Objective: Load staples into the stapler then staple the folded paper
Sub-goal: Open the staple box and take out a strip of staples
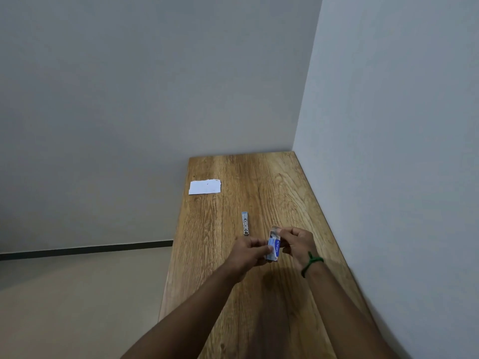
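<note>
Currently both hands pinch the staple box (274, 248): left hand (250, 251) clamps the blue card sleeve, right hand (298, 243) fingers closed on the top flap end. Best move: hold the sleeve steady, open slowly, keep it level so strips don't spill. Stapler (245, 223), slim bare metal, lies on the woodgrain table (259, 307) just beyond. Folded paper (205, 187), white, flat, sits far left.

A long wooden table with oak grain (280, 193) is sitting pushed into the corner where two plain grey-white walls (155, 86) are meeting; a dark baseboard strip (85, 250) is running above a beige floor (77, 307).
</note>
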